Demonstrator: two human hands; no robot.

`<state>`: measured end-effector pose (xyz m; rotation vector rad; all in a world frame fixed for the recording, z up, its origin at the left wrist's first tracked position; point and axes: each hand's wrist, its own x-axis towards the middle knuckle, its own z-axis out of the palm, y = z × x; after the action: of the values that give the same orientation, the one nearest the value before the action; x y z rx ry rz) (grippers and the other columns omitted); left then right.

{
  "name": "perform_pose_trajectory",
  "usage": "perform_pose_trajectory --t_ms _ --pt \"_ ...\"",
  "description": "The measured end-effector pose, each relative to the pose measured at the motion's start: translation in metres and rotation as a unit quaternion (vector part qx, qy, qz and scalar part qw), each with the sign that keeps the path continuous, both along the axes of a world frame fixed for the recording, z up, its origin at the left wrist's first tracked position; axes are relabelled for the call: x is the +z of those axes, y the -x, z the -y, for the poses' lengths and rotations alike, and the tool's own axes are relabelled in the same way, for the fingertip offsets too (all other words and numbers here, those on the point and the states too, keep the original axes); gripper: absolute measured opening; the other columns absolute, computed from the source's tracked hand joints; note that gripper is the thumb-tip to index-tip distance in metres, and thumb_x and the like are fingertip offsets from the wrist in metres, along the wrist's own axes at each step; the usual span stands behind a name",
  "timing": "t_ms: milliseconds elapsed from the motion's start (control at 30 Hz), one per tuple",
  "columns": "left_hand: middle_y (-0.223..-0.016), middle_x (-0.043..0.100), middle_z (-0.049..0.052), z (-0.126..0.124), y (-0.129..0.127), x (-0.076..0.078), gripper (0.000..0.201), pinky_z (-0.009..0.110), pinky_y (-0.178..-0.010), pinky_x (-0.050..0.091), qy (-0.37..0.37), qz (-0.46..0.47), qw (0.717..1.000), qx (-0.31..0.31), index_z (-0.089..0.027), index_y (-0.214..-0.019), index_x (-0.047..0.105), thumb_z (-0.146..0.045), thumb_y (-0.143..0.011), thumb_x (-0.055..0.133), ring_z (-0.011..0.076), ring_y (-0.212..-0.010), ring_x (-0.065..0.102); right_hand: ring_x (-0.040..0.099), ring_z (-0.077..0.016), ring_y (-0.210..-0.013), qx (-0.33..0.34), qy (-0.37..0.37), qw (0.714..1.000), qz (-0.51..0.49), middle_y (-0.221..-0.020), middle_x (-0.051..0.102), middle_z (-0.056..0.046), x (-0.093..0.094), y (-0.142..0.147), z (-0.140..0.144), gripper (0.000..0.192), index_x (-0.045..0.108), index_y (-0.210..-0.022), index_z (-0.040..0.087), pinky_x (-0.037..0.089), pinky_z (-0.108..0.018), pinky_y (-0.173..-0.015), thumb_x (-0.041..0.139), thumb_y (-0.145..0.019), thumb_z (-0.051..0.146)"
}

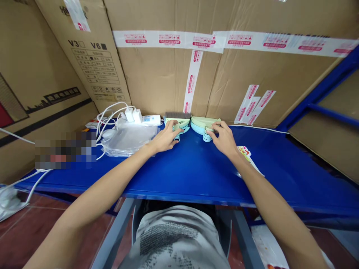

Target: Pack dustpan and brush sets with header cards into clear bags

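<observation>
At the back middle of the blue table, a stack of small hand brushes [183, 122] shows pale green and light blue plastic with grey bristles toward the cardboard. My left hand [167, 137] has its fingers closed on the handle end of the brushes. Just to the right stands a stack of small dustpans [198, 126], pale green over light blue, with rounded handles pointing toward me. My right hand [223, 137] grips the dustpans near their handles, thumb and fingers pinched at the right side. The fingers partly cover both stacks.
Clear plastic bags [130, 140] lie left of the brushes, near a white power strip [151, 120] with plugs and tangled cables. Printed cards [246, 153] lie beside my right forearm. Large cardboard [157, 74] walls the back; a blue metal frame [316, 86] rises at right.
</observation>
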<state>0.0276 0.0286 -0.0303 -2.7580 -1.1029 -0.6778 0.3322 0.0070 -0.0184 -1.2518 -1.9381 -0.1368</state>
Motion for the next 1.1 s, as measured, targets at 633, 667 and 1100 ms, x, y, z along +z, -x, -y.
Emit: perform_pose_trajectory --t_ms 633,667,1100 --pt "-0.148 0.035 0.019 -0.001 -0.002 -0.002 0.073 0.054 -0.102 0.058 0.025 0.010 1.000 -0.001 -0.021 -0.152 0.044 -0.011 -0.083 0.064 0.0409 -0.146 0.036 0.075 -0.0314 -0.105 0.004 -0.008 1.000 0.011 -0.118 0.079 -0.011 -0.001 -0.002 -0.006 0.020 0.081 -0.094 0.020 0.058 -0.047 -0.097 0.071 -0.095 0.037" --pt "-0.148 0.035 0.018 -0.001 -0.002 -0.002 0.074 0.054 -0.101 0.058 0.026 0.010 1.000 0.004 -0.022 -0.152 0.044 -0.009 -0.083 0.064 0.0410 -0.146 0.036 0.075 -0.0311 -0.105 0.004 -0.007 1.000 0.010 -0.118 0.079 -0.011 -0.001 -0.002 -0.006 0.019 0.081 -0.093 0.020 0.059 -0.047 -0.097 0.071 -0.095 0.036" --pt "-0.153 0.034 0.019 -0.011 0.003 -0.007 0.070 0.055 -0.104 0.057 0.016 -0.008 1.000 0.026 -0.027 -0.156 0.039 -0.014 -0.093 0.066 0.0396 -0.150 0.034 0.076 -0.0307 -0.109 0.015 0.004 1.000 -0.014 -0.115 0.081 -0.010 0.000 0.000 -0.003 0.014 0.081 -0.090 0.020 0.061 -0.044 -0.097 0.073 -0.093 0.031"
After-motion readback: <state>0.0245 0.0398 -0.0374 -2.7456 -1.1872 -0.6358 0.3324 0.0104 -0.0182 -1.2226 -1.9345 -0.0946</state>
